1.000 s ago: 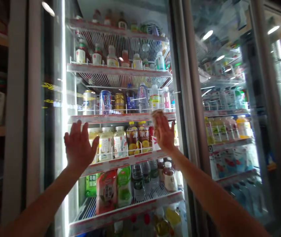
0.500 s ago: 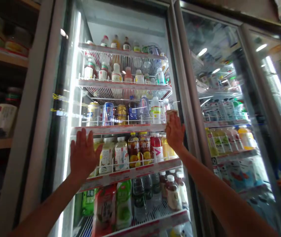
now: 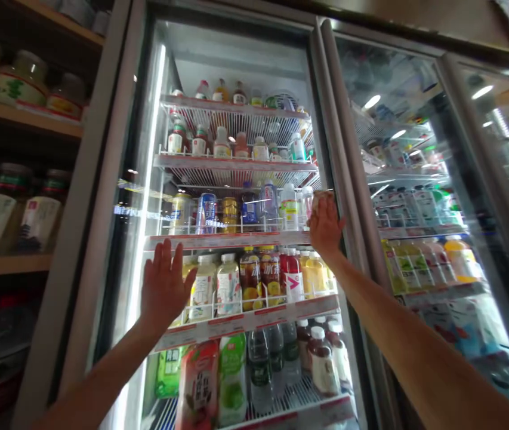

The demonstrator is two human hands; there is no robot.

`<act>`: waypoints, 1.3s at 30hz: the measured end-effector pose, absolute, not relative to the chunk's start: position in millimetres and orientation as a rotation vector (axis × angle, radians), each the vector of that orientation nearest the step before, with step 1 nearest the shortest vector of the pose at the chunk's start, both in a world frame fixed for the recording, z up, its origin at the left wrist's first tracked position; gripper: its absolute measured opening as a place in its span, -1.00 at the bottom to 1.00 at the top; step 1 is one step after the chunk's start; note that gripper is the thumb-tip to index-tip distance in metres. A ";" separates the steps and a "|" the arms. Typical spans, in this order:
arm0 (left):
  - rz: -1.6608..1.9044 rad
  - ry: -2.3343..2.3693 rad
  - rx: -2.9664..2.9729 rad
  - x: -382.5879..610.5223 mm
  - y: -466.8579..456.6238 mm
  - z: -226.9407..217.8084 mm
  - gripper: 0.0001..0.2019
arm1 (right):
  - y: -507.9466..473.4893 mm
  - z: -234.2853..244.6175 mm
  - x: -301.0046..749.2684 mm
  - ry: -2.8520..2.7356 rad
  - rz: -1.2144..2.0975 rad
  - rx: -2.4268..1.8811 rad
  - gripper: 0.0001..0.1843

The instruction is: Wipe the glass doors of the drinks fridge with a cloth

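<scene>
The left hand [image 3: 164,286] lay flat and open, fingers spread, on the tall glass door [image 3: 142,179] of a lit drinks fridge, in front of pale milky bottles [image 3: 203,286]. The right hand [image 3: 324,224] pressed higher up, at the door's right edge, level with the red-edged wire shelf [image 3: 227,240] of cans. Something small and pale showed at its fingertips, but whether it gripped that I could not tell. A wooden shelf [image 3: 21,113] of jars stood far left.
</scene>
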State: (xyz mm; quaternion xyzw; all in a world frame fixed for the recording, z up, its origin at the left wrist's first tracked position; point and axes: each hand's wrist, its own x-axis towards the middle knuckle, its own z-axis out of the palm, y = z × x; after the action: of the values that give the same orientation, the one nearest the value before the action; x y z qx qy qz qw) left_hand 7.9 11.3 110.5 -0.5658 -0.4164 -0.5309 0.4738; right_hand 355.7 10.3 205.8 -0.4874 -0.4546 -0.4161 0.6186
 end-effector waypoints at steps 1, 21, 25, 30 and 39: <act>-1.297 -1.024 -1.385 8.3 11.2 110.3 -0.36 | 11.6 215.3 353.0 -0.997 -0.922 -1.130 -0.41; -1.308 -1.183 -1.394 -18.3 3.9 111.1 -0.33 | 9.4 235.2 183.8 -1.546 -1.250 -0.920 -0.40; -1.290 -1.166 -1.419 -31.7 0.9 108.9 -0.28 | 12.8 228.9 173.9 -1.735 -1.360 -0.719 -0.41; -1.321 -1.160 -1.386 -39.1 4.3 104.1 -0.24 | 17.0 280.4 203.7 -1.330 -1.001 -0.834 -0.39; -1.104 -1.122 -1.505 -68.7 -13.9 94.9 -0.37 | 3.0 249.1 78.0 -1.918 -1.311 -0.502 -0.41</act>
State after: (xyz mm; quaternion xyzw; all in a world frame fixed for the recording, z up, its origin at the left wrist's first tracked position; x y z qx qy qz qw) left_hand -68.7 -13.9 94.9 -0.6123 -0.4566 -0.4493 0.4633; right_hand 78.0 3.0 249.1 -0.1960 -0.7487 -0.5116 0.3731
